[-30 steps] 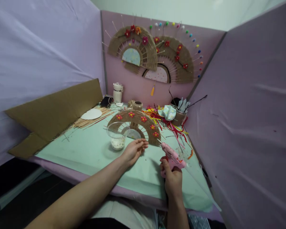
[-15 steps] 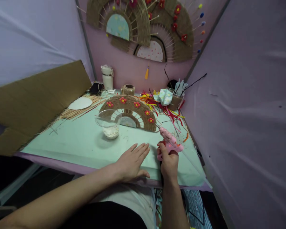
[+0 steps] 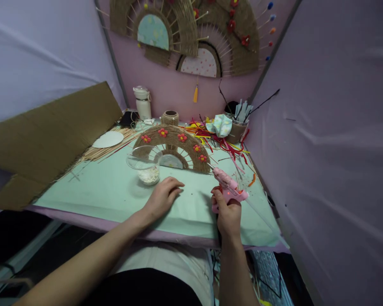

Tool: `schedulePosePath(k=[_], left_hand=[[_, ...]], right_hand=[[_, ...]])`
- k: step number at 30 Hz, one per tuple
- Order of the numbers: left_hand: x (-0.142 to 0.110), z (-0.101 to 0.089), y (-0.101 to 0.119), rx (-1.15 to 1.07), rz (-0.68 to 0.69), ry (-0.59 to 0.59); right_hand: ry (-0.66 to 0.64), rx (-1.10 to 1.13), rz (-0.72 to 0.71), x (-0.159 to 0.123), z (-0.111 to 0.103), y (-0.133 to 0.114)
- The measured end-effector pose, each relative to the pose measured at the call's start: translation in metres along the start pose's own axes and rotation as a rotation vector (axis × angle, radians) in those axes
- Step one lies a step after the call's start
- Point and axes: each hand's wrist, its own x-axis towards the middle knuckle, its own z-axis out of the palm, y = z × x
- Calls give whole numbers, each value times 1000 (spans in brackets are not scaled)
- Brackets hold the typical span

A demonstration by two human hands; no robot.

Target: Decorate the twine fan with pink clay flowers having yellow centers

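Note:
My right hand (image 3: 229, 214) grips a pink hot glue gun (image 3: 229, 187) by its handle, with a red light lit on its side. The metal nozzle points up and left, close to the right end of a twine-wrapped half-round fan (image 3: 167, 132) with red flowers. My left hand (image 3: 164, 196) rests palm down on the table, its fingers loosely bent and nothing visible in them. Just beyond it stands a clear plastic cup (image 3: 149, 174) with small white bits inside. A tiny dark speck (image 3: 192, 194) lies between my hands.
Cardboard (image 3: 57, 131) leans on the left, beside thin sticks and a white oval (image 3: 107, 139). At the back are a white bottle (image 3: 143, 104), a twine roll (image 3: 170, 118), coloured pipe cleaners (image 3: 232, 149) and a pot (image 3: 236, 132) with twigs. Finished fans (image 3: 228, 55) hang behind.
My left hand has moved up and left toward the cup, and its flat, stretched fingers are now bent. The right hand keeps the glue gun in nearly the same place.

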Motion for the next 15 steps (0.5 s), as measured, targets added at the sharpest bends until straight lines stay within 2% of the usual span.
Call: schedulePosePath(k=[4, 8, 15], left_hand=[[8, 16, 10, 107, 98, -154], [23, 34, 14, 239, 124, -255], [20, 38, 5, 283, 155, -195]], right_hand=[[-7, 0, -7, 0, 0, 0], [-13, -25, -2, 0, -1, -1], [-19, -16, 9, 0, 0, -2]])
